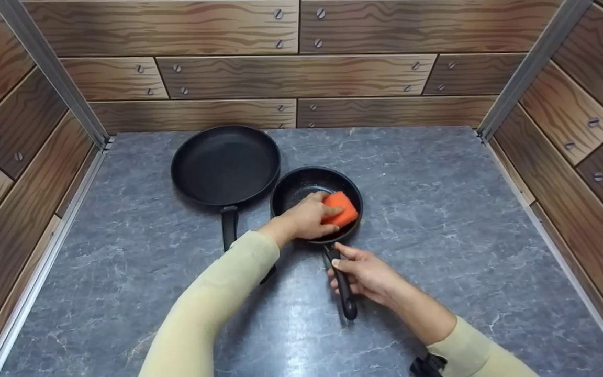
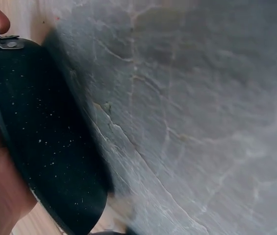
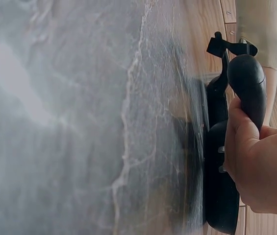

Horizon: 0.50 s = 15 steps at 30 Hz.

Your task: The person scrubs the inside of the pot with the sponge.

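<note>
A small black frying pan [image 1: 296,191] with light specks inside sits near the middle of the tabletop. Reaching over its rim, my left hand [image 1: 309,215] holds an orange sponge [image 1: 341,208] against the right part of the pan's inside. My right hand [image 1: 367,272] grips the pan's black handle [image 1: 344,293], thumb on top and fingers curled beneath. In the right wrist view this hand [image 3: 261,161] is wrapped about the handle [image 3: 246,81]. The left wrist view shows the pan's speckled outer wall [image 2: 50,137] beside part of the left hand [image 2: 1,181]; the sponge is hidden there.
A larger black frying pan [image 1: 225,165] lies at the back left, close against the small one, its handle [image 1: 229,225] partly behind the left sleeve [image 1: 228,283]. Wood-patterned panels [image 1: 296,76] and metal rails [image 1: 53,70] enclose the grey marbled tabletop [image 1: 437,199].
</note>
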{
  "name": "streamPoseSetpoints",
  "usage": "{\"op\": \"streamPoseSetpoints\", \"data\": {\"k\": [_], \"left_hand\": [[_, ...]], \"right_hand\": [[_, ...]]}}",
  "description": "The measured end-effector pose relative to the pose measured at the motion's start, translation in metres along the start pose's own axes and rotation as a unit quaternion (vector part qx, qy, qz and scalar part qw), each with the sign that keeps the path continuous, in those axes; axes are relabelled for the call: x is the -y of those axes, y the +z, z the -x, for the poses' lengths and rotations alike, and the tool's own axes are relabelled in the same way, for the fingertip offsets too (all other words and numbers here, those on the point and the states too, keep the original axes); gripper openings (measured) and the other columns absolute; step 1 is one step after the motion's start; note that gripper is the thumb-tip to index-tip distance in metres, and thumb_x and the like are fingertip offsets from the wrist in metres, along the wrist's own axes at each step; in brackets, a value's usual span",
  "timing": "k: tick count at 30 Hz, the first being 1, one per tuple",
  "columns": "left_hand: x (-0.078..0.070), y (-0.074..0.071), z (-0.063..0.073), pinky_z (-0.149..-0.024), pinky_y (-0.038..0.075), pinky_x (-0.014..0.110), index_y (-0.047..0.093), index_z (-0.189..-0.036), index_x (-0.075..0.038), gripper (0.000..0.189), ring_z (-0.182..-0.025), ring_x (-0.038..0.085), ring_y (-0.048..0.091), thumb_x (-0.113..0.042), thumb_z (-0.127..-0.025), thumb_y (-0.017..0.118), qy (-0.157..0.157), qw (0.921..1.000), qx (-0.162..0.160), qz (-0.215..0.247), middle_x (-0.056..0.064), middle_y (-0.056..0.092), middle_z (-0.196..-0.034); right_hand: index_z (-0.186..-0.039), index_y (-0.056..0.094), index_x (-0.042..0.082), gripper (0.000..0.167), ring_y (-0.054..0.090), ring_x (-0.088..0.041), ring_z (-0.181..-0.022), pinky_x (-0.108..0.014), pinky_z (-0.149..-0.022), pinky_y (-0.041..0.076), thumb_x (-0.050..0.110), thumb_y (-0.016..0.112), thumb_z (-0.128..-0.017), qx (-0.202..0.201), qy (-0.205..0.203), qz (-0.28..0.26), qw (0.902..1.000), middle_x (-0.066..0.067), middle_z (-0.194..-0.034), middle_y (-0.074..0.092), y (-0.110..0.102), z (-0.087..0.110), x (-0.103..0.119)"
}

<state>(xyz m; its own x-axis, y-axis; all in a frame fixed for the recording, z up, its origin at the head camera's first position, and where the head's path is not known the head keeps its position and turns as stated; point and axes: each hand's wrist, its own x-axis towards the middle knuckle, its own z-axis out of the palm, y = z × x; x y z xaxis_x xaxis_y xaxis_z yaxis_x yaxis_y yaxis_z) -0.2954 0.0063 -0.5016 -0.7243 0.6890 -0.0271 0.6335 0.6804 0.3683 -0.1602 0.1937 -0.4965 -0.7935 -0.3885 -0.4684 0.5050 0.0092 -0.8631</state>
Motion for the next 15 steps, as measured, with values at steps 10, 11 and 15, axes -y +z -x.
{"op": "streamPoseSetpoints", "data": {"k": [10, 11, 15], "left_hand": [[0.0019, -0.0015, -0.0038, -0.121, 0.034, 0.050, 0.056, -0.156, -0.027, 0.056, -0.145, 0.040, 0.043, -0.045, -0.104, 0.066, 0.003, 0.9987, -0.001, -0.051, 0.027, 0.042, -0.158], [0.0021, -0.0014, -0.0042, -0.121, 0.034, 0.050, 0.056, -0.156, -0.027, 0.056, -0.145, 0.040, 0.043, -0.045, -0.104, 0.065, 0.004, 0.9984, 0.000, -0.057, 0.027, 0.042, -0.158], [0.0028, -0.0012, -0.0059, -0.119, 0.035, 0.052, 0.056, -0.157, -0.028, 0.056, -0.144, 0.041, 0.045, -0.047, -0.104, 0.064, 0.006, 0.9971, 0.002, -0.076, 0.027, 0.044, -0.157]], "right_hand": [[-0.170, 0.010, 0.004, 0.075, 0.071, -0.016, -0.078, -0.035, -0.076, 0.063, 0.011, 0.054, -0.110, 0.003, -0.014, -0.003, 0.9999, -0.015, -0.103, 0.068, 0.0017, -0.0003, -0.0009], [-0.170, 0.010, 0.004, 0.075, 0.071, -0.017, -0.079, -0.035, -0.076, 0.063, 0.011, 0.054, -0.110, 0.003, -0.014, -0.004, 0.9999, -0.015, -0.104, 0.068, 0.0021, -0.0002, -0.0010], [-0.170, 0.010, 0.005, 0.075, 0.071, -0.017, -0.079, -0.036, -0.077, 0.063, 0.012, 0.054, -0.110, 0.002, -0.013, -0.007, 0.9999, -0.015, -0.105, 0.068, 0.0029, 0.0000, -0.0012]]}}
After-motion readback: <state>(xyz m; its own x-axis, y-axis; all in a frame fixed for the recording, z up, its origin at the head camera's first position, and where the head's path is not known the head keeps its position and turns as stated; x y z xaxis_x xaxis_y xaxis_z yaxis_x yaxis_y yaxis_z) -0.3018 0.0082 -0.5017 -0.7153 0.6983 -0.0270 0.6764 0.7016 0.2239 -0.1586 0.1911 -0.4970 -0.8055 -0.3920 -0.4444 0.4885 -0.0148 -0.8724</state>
